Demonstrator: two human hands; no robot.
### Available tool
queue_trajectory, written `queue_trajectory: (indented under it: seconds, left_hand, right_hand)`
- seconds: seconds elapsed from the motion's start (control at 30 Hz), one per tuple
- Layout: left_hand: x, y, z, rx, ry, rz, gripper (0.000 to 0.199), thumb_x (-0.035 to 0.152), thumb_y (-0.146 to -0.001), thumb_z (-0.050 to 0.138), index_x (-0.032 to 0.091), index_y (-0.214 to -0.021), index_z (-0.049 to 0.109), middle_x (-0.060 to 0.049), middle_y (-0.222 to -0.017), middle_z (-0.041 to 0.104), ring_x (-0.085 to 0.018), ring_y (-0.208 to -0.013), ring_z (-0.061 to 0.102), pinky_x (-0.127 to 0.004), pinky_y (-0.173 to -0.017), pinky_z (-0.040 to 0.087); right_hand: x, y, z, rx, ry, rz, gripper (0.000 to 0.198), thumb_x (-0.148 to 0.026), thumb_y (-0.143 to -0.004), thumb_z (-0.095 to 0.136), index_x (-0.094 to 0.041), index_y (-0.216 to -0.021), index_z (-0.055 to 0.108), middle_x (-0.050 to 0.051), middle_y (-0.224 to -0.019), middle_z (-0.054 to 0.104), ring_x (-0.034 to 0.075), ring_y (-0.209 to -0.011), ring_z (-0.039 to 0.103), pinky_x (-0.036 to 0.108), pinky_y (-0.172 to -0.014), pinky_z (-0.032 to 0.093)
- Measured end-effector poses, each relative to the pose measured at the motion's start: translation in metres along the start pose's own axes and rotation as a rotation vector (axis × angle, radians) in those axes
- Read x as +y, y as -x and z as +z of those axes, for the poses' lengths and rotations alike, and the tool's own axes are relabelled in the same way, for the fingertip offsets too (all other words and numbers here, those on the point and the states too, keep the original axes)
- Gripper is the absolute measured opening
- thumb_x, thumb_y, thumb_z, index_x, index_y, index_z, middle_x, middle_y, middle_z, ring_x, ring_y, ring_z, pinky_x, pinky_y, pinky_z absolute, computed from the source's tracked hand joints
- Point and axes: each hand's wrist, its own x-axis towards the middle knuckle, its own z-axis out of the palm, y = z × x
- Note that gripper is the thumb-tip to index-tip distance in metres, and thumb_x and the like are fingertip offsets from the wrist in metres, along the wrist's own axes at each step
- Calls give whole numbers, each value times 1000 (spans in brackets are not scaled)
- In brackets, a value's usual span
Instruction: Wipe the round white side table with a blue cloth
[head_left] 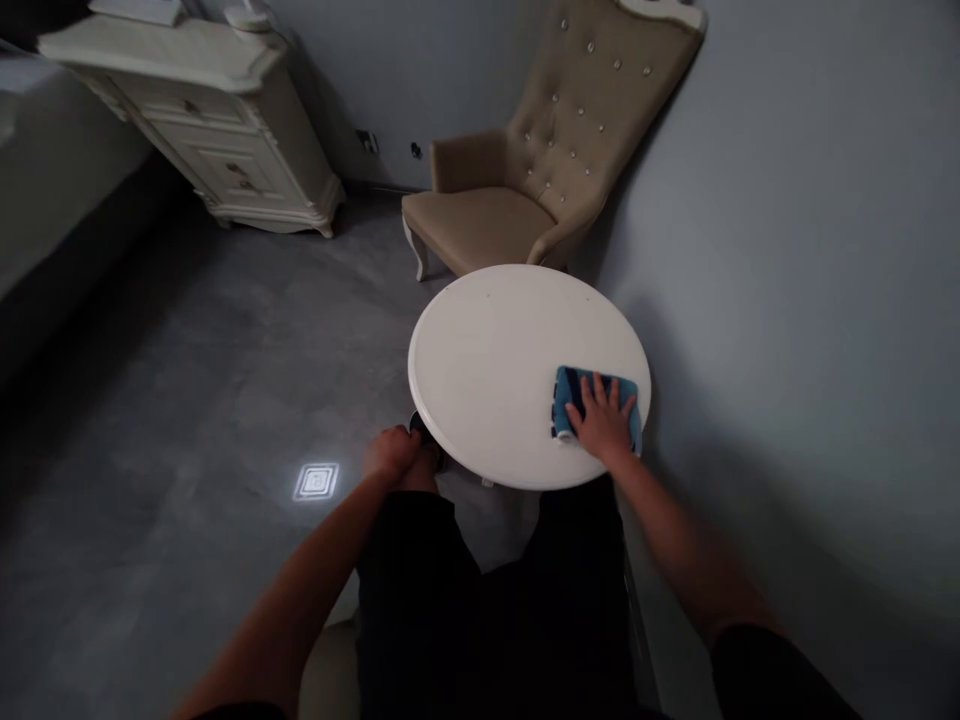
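Note:
My right hand [604, 420] lies flat with its fingers spread on a folded blue cloth [571, 392]. Dark stripes cross the cloth, and its underside is hidden. It rests near the right edge of a round white table [487, 370]. Beside my left knee, below the table's left front edge, is my left hand [391, 455]. Its fingers are curled closed; whether anything is inside them is hidden. A small dark object [421, 428] shows between that hand and the table rim, too dim to make out.
Behind the table stands a tan tufted armchair [487, 225]. A white chest of drawers [236, 150] is at the back left, near a bed [60, 170]. The grey wall [810, 250] runs close along the right side. A bright square patch [316, 482] shows on the floor.

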Motion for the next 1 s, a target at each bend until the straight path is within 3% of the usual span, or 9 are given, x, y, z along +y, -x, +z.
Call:
queue_trajectory:
  seconds: [0.13, 0.23, 0.33, 0.6, 0.73, 0.87, 1.0]
  left_hand:
    - [-3, -2, 2, -22, -3, 6, 63, 49, -110, 38, 9, -126, 83, -31, -135, 79, -45, -126, 76, -49, -101, 60]
    - [-4, -4, 2, -20, -17, 9, 63, 51, -110, 36, 11, -124, 84, -29, -132, 80, -44, -124, 77, -48, -99, 60]
    - [-4, -7, 4, -12, -29, 12, 63, 52, -111, 35, 14, -120, 84, -28, -130, 81, -42, -122, 78, -48, -99, 60]
    - [5, -8, -7, -43, -32, -35, 61, 55, -112, 38, 17, -119, 85, -24, -127, 82, -42, -120, 78, -47, -98, 58]
    - [8, -6, -16, -50, -55, -51, 61, 52, -112, 36, 15, -119, 85, -24, -126, 82, -41, -120, 77, -47, -97, 58]
    - [4, -7, -15, -25, -67, -54, 60, 49, -112, 36, 15, -118, 86, -23, -126, 82, -40, -119, 78, -45, -97, 59]
    - [-2, -10, -10, -15, -54, -48, 58, 48, -112, 38, 15, -119, 86, -23, -128, 82, -40, -121, 77, -45, -98, 59]
  right_hand:
    - [-18, 66, 12, -40, 9, -52, 83, -68, -114, 28, -23, -184, 36, 7, -194, 10, 51, -178, 6, 86, -136, 12]
    - [-13, 58, 8, -53, 7, -79, 82, -67, -114, 30, -23, -183, 37, 6, -194, 12, 50, -178, 6, 85, -137, 11]
    - [0, 4, -1, -47, -11, -71, 82, -66, -115, 29, -23, -184, 34, 9, -194, 14, 50, -177, 7, 87, -135, 12]
    - [33, -209, -25, -2, -34, 71, 87, -71, -116, 18, -20, -186, 25, 15, -193, 14, 54, -173, 13, 90, -131, 14]
    - [47, -290, -28, 2, -75, 167, 89, -74, -116, 18, -19, -186, 22, 22, -191, 16, 56, -171, 17, 94, -126, 17]
    - [55, -320, -24, -4, -94, 189, 93, -76, -115, 17, -16, -186, 18, 28, -189, 16, 59, -169, 19, 96, -121, 20]
    - [48, -290, -19, 10, -44, 124, 91, -73, -116, 14, -16, -186, 17, 28, -190, 11, 58, -170, 15, 96, -121, 20]
